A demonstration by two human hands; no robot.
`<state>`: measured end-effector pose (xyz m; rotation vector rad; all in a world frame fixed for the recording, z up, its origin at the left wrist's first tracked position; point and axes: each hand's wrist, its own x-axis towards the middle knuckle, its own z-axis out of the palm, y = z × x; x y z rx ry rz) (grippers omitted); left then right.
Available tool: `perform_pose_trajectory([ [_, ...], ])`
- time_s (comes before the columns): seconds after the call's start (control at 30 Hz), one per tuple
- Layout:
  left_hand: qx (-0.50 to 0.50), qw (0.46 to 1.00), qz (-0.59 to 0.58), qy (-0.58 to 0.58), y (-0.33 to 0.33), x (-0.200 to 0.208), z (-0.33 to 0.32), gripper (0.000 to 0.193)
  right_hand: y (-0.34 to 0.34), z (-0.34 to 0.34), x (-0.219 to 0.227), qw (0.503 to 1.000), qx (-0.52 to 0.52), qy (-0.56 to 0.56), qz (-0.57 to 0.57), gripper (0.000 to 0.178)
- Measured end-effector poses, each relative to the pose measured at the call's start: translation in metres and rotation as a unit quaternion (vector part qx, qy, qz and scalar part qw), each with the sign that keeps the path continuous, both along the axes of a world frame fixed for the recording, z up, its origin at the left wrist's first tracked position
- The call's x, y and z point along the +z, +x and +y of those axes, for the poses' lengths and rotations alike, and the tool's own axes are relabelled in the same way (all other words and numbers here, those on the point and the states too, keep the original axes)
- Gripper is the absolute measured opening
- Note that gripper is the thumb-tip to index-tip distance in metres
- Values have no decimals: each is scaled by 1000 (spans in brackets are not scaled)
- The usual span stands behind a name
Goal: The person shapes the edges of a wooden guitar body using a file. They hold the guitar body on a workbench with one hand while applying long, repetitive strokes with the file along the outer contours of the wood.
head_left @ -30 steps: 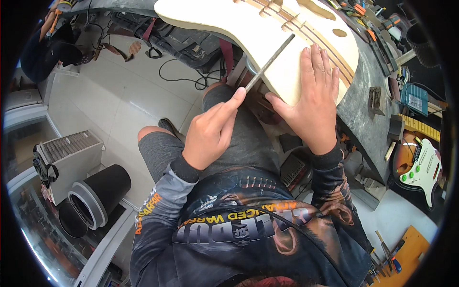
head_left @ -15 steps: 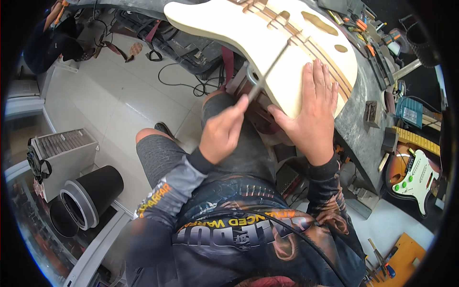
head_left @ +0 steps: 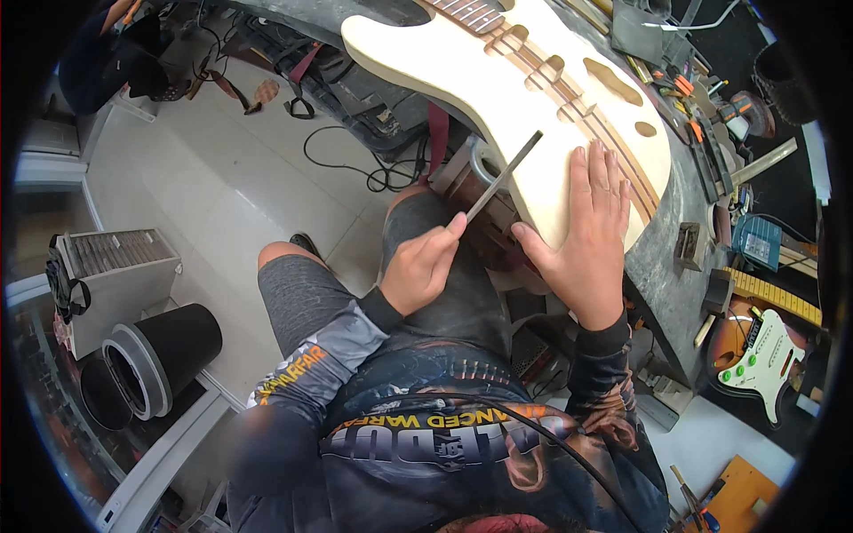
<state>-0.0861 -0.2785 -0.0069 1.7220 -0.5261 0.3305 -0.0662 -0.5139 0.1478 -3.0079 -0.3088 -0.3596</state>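
Left fingers (head_left: 450,233): round my file (head_left: 506,171), butt hidden | right fingers (head_left: 580,185): flat on guitar body (head_left: 453,84), neck (head_left: 468,12) cropped | tools (head_left: 709,163) crowd tabletop (head_left: 656,262)

The pale, unpainted wooden guitar body (head_left: 506,111) lies fretted side up, one horn toward the left, its rounded end at the lower right, with brown stripes and cut-out recesses along it; its near edge juts past the grey bench (head_left: 662,255). The slim, straight grey metal file (head_left: 505,179) slants across that edge, tip over the pale wood
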Motion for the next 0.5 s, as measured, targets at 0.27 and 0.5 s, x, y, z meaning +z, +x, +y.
perform_pose_trajectory([
  [0.27, 23, 999, 20, 36, 29, 34, 7, 58, 24, 0, 3, 999, 39, 19, 6, 94],
  [0.5, 19, 999, -11, 46, 60, 56, 11, 54, 43, 1, 2, 998, 42, 41, 1, 66],
])
